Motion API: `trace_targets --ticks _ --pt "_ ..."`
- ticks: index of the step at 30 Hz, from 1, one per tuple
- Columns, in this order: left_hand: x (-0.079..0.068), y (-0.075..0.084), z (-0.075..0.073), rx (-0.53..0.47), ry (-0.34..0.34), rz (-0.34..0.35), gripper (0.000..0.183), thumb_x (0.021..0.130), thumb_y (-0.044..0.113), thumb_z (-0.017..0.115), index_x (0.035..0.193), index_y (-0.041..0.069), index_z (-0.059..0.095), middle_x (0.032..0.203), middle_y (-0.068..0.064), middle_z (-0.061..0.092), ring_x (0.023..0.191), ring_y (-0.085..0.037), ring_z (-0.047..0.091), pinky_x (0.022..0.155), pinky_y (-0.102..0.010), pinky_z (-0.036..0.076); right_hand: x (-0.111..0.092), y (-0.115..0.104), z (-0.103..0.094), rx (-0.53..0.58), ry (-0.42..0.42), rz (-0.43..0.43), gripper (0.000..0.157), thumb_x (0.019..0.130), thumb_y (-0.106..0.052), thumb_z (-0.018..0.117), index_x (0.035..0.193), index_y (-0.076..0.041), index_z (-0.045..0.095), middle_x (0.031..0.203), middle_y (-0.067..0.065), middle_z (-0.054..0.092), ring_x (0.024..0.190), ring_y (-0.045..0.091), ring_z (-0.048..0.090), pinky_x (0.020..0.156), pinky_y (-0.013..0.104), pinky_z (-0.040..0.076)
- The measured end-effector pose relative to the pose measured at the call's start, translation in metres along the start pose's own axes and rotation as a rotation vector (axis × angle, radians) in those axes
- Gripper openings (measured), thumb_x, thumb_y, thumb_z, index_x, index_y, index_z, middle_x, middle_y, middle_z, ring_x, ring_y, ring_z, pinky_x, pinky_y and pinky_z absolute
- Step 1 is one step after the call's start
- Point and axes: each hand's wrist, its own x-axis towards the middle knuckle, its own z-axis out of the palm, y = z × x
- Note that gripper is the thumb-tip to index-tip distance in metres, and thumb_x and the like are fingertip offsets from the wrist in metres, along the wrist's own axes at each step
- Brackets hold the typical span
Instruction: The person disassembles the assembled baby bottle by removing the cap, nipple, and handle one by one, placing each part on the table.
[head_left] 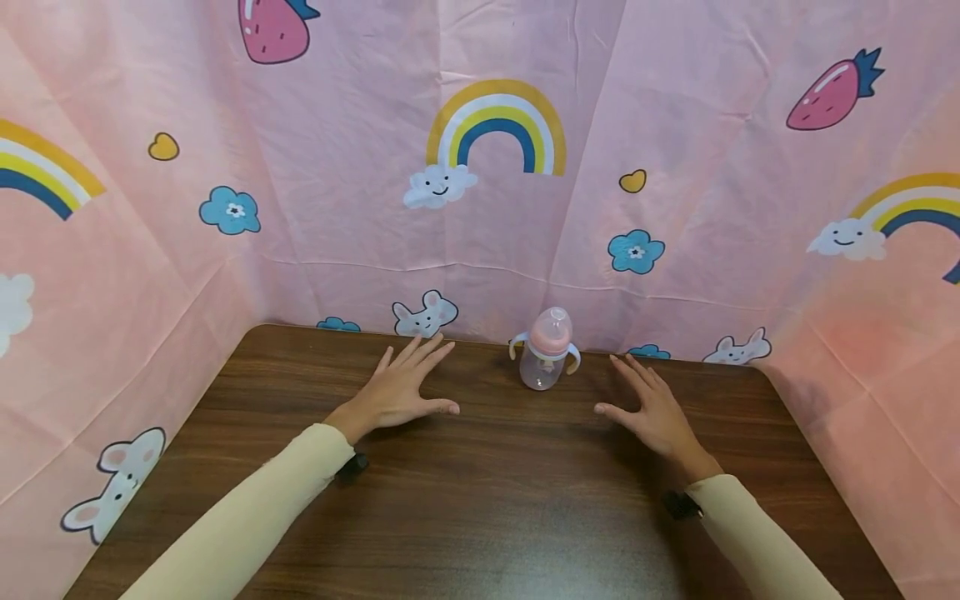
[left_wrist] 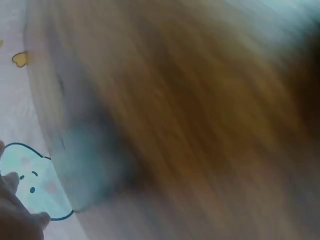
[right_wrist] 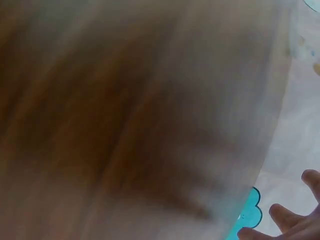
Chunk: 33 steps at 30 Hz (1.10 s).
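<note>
A baby bottle (head_left: 546,350) with a pink collar, a clear cap and two side handles stands upright near the back edge of the brown wooden table (head_left: 480,492). To its left, my left hand (head_left: 401,387) is held over the table with fingers spread, apart from the bottle. My right hand (head_left: 651,412) is on the other side, fingers straight and thumb pointing toward the bottle, touching nothing that I can make out. Only fingertips of the left hand (left_wrist: 20,215) and right hand (right_wrist: 295,220) show in the wrist views, and the bottle is in neither.
A pink printed cloth (head_left: 345,208) with rainbows, strawberries and rabbits hangs behind the table and along both sides. A dark wrist camera (head_left: 351,465) sits under the left cuff, another camera (head_left: 681,504) under the right. The tabletop is blurred in both wrist views.
</note>
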Motion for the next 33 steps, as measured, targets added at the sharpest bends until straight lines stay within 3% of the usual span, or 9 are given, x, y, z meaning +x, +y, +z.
trace_targets --ticks 4,9,12,15,17,22,28,33 --pt "0.01 0.002 0.0 -0.249 0.029 -0.009 0.109 0.096 0.065 0.078 0.178 0.022 0.021 0.184 -0.005 0.014 0.168 -0.042 0.01 0.126 -0.077 0.009 0.008 -0.004 0.0 0.163 -0.004 0.066 0.087 0.105 -0.045 0.075 0.175 -0.02 0.032 0.18 0.019 0.024 0.163 0.052 0.019 0.121 0.083 0.018" --pt "0.021 0.009 0.0 -0.557 0.039 -0.049 0.103 0.098 0.056 0.08 0.178 0.03 0.02 0.183 -0.009 0.016 0.166 -0.042 0.016 0.126 -0.073 0.022 0.016 -0.012 0.0 0.372 -0.036 0.17 0.085 0.108 -0.053 0.067 0.177 -0.027 0.025 0.183 0.011 0.018 0.166 0.046 0.014 0.122 0.081 0.017" --pt "0.029 0.017 0.002 -0.702 0.041 -0.055 0.097 0.102 0.041 0.081 0.177 0.026 0.022 0.181 -0.013 0.021 0.165 -0.043 0.022 0.127 -0.068 0.025 0.022 -0.019 0.001 0.491 -0.048 0.178 0.083 0.111 -0.049 0.064 0.178 -0.024 0.021 0.183 0.012 0.017 0.166 0.047 0.014 0.124 0.079 0.017" --pt "0.037 0.026 0.004 -0.806 0.046 -0.059 0.09 0.103 0.032 0.081 0.174 0.015 0.029 0.177 -0.017 0.031 0.161 -0.042 0.031 0.126 -0.062 0.032 0.027 -0.029 0.002 0.6 -0.031 0.167 0.078 0.114 -0.039 0.062 0.178 -0.018 0.021 0.181 0.017 0.021 0.165 0.048 0.015 0.127 0.074 0.017" --pt "0.042 0.031 0.007 -0.838 0.057 -0.066 0.083 0.103 0.027 0.081 0.17 0.01 0.037 0.173 -0.019 0.039 0.158 -0.04 0.039 0.124 -0.06 0.038 0.031 -0.035 0.004 0.666 -0.005 0.167 0.076 0.114 -0.034 0.061 0.177 -0.014 0.022 0.179 0.021 0.024 0.164 0.047 0.019 0.128 0.071 0.018" --pt "0.052 0.042 0.016 -0.843 0.122 -0.094 0.065 0.102 0.023 0.082 0.16 0.01 0.055 0.163 -0.015 0.054 0.148 -0.034 0.053 0.116 -0.055 0.048 0.043 -0.049 0.01 0.837 0.088 0.191 0.071 0.114 -0.026 0.062 0.174 -0.009 0.029 0.174 0.023 0.033 0.159 0.04 0.032 0.13 0.061 0.022" --pt "0.062 0.056 0.026 -0.815 0.209 -0.126 0.061 0.102 0.016 0.081 0.157 0.002 0.056 0.157 -0.022 0.058 0.145 -0.038 0.056 0.115 -0.054 0.049 0.055 -0.06 0.017 0.992 0.161 0.183 0.066 0.112 -0.015 0.062 0.17 -0.004 0.034 0.169 0.025 0.038 0.154 0.034 0.038 0.13 0.053 0.026" --pt "0.071 0.067 0.032 -0.806 0.251 -0.159 0.062 0.101 0.01 0.08 0.156 -0.002 0.054 0.154 -0.024 0.061 0.143 -0.039 0.059 0.116 -0.055 0.048 0.063 -0.068 0.024 1.025 0.157 0.136 0.065 0.11 -0.01 0.062 0.168 -0.001 0.035 0.167 0.028 0.039 0.154 0.041 0.036 0.131 0.058 0.021"
